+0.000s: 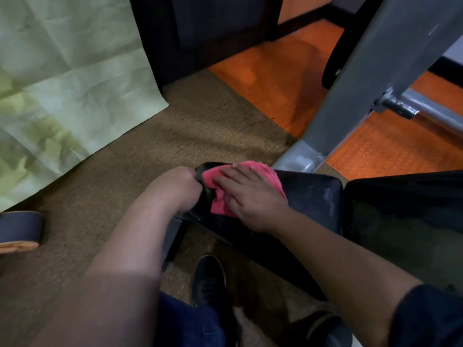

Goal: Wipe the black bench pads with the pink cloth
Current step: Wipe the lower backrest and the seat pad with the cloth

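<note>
right hand flat, fingers spread, pressing pink cloth on the end of the near black bench pad. left hand apparently curled round the pad's end; fingers hidden. mid-wipe. next: sweep toward second pad.

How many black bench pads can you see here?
2. The near pad lies under the pink cloth and the right hand; the second pad sits beside it at the right edge. More may lie out of frame.
</note>
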